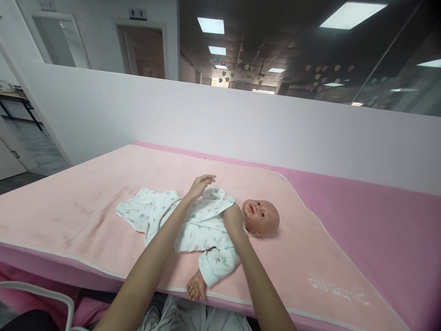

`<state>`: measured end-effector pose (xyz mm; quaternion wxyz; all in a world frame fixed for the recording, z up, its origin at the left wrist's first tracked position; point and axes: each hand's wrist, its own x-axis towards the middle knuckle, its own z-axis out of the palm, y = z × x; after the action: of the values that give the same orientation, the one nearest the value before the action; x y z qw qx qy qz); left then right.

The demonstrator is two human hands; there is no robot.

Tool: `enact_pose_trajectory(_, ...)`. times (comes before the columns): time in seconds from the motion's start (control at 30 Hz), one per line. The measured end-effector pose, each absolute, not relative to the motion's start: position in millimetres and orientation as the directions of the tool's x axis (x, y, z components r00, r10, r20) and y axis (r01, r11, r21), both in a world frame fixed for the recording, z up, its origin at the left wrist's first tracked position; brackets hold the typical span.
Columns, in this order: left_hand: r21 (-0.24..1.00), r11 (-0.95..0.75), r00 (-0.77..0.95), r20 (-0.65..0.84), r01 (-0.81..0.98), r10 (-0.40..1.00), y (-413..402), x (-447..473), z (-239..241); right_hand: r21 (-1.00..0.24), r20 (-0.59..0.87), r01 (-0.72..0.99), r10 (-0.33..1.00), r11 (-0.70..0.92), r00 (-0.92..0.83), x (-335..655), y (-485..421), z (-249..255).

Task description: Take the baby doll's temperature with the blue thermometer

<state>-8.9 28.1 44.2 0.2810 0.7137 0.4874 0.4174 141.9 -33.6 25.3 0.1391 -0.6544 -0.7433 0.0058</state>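
A baby doll lies on its back on a pink mat [86, 193], its bald head [261, 217] pointing right. It wears a white printed romper [193, 225]. My left hand [200, 185] hovers over the doll's far shoulder with fingers stretched out, touching or just above the cloth. My right hand [233, 218] is closed on the romper's collar next to the doll's chin. The doll's near arm [210, 271] in its sleeve reaches toward the mat's front edge, bare hand showing.
The mat covers a darker pink table [379, 207] that runs to the right. A white partition wall [206, 115] stands right behind it. A white chair frame [51, 294] sits at the lower left, and light cloth [193, 317] lies in my lap.
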Motion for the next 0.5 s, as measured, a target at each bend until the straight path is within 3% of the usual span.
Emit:
enact_pose_trajectory(0.27,0.488,-0.358,0.255,0.266,0.796,0.930,37.3,16.0,9.4,-0.165,0.150,0.982,0.986,0.095,-0.071,140.7,-34.5,30.3)
enact_pose_trajectory(0.5,0.329,-0.353,0.283,0.242,0.876,0.928,23.8,8.6,14.9,-0.155,0.148,0.983,0.986,0.096,-0.073,141.6,-42.8,31.0)
